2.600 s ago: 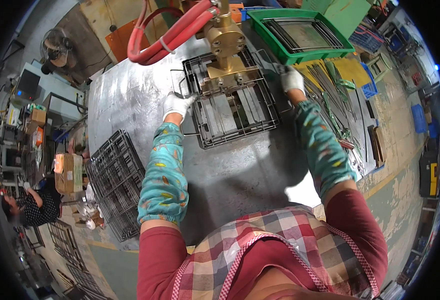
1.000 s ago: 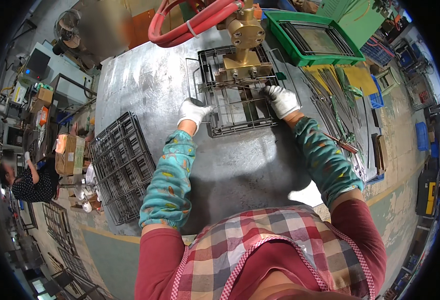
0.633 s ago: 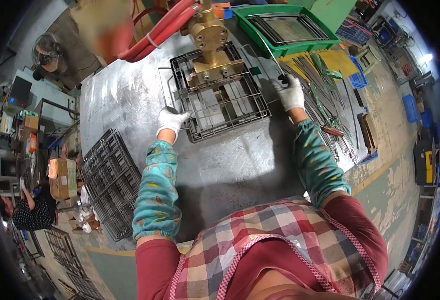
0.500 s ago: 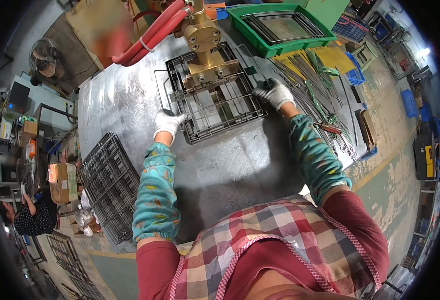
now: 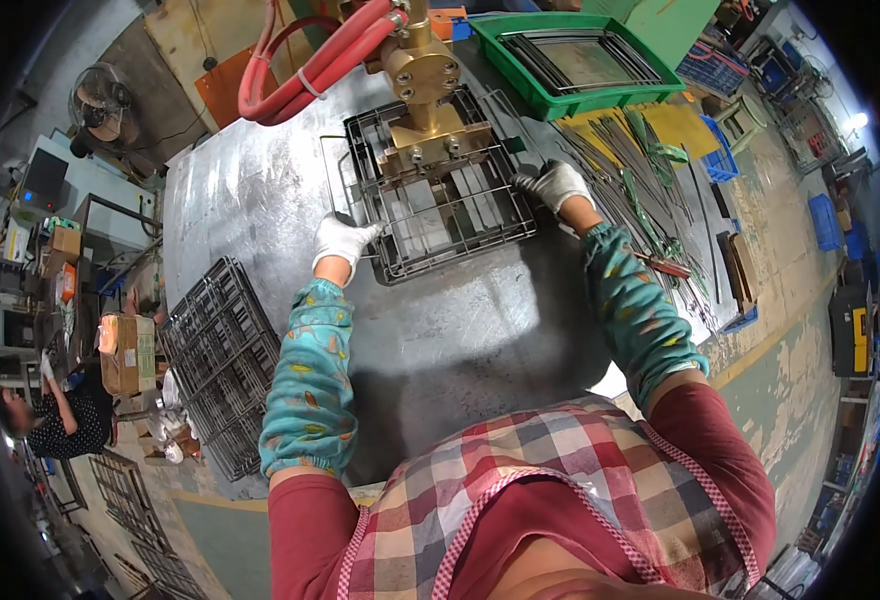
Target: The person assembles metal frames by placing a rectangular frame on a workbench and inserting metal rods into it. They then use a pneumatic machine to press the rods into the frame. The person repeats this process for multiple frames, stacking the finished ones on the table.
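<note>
A dark wire rack [image 5: 465, 258] lies on the metal worktable [image 5: 440, 350], beneath the brass-coloured head of a press-like machine [image 5: 423, 75]. The machine's lower block covers part of the rack's middle. My left hand [image 5: 344, 241], in a white glove with dark fingertips, is closed on the rack's left side near its front corner. On the right side, my right hand [image 5: 560, 186], gloved the same way, grips the rack's edge; its fingertips are partly hidden. Pale flat blocks [image 5: 418, 222] show through the wires under the head.
Several wire racks [image 5: 222, 365] are stacked at the table's left edge. Loose metal rods [image 5: 650, 190] with green straps lie at the right, beside a green tray [image 5: 600, 101] holding frames. Red hoses [image 5: 305, 85] hang from the machine. A person [image 5: 65, 415] is at far left.
The whole view has shifted slightly, so the table and machine appear a little farther right. Both hands keep their places on the rack, which shows no clear movement under the machine head.
</note>
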Demonstrator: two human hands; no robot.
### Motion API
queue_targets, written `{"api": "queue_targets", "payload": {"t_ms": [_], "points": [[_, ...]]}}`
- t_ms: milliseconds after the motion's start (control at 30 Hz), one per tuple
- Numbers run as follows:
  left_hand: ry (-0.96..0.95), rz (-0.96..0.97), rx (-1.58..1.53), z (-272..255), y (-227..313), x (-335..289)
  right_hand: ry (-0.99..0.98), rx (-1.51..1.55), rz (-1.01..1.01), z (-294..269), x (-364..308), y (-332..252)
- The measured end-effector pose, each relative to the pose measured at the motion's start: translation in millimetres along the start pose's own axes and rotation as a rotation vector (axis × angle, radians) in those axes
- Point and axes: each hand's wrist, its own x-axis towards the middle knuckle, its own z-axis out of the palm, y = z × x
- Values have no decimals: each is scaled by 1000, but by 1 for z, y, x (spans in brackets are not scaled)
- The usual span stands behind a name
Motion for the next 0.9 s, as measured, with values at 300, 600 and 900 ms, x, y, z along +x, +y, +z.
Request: {"api": "queue_targets", "payload": {"t_ms": [300,600,900], "points": [[-27,32,53,16,-8,75,-39,11,4,4,56,-19],[-22,65,50,24,-6,94,16,31,-4,13,61,-16],[-53,86,-16,8,3,90,-17,-24,29,16,67,-22]]}}
